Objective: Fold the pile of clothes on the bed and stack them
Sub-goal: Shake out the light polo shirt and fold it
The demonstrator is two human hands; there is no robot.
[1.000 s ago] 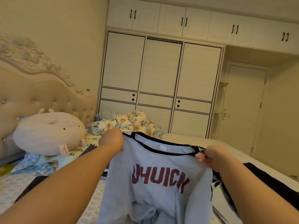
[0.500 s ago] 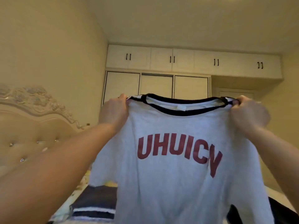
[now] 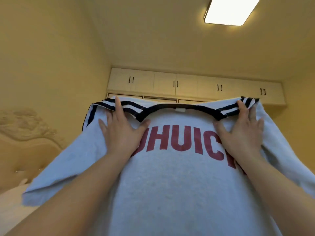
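Fingers spread wide, we press our left hand (image 3: 121, 132) and right hand (image 3: 242, 130) flat against the grey T-shirt (image 3: 179, 181), raised just below the overhead cupboards (image 3: 187, 84).

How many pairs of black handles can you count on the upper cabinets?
4. The pairs run along the upper cabinets: far left, centre-left, centre-right and far right. The grey T-shirt hides the wardrobe below, so more may exist.
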